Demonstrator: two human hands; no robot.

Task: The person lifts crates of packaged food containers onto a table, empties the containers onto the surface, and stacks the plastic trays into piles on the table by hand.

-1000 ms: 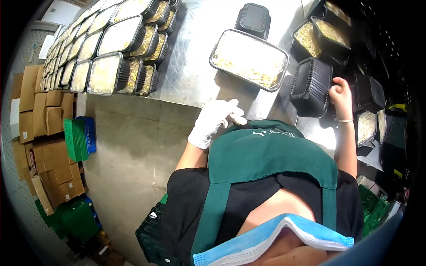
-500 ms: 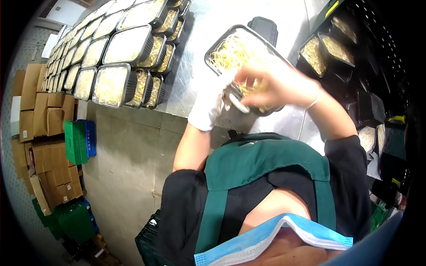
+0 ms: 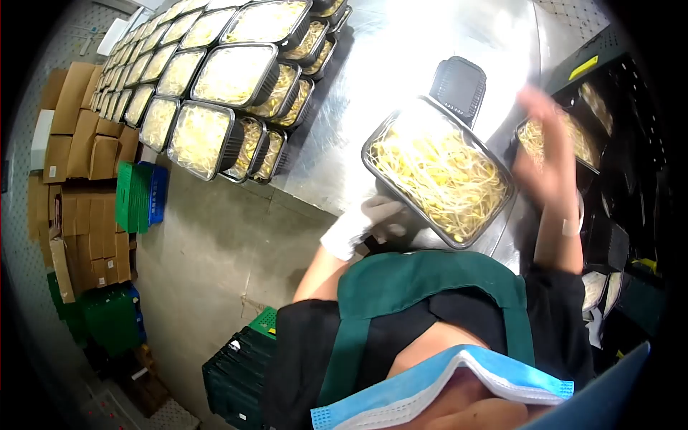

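Observation:
A black plastic tray of bean sprouts [image 3: 441,175] lies at an angle by the table's near edge, its pale yellow sprouts filling it to the rim. At its lower left side is my left hand [image 3: 369,221] in a white glove, fingers curled against the tray wall; the fingertips are partly hidden. My right hand [image 3: 550,147] is raised to the right of the tray, apart from it, blurred, with fingers stretched out and nothing visible in them. Behind the tray lies an empty black tray [image 3: 459,87].
Stacked, filled sprout trays [image 3: 233,75] cover the left of the metal table [image 3: 387,43]. To my right, a dark crate [image 3: 634,107] holds more sprout trays. Cardboard boxes [image 3: 89,240] and green crates [image 3: 135,197] stand on the floor at left.
My right hand has left the tray and moved out to the right. The sprouts, partly covered by my hands before, now show fully. The whole view has shifted.

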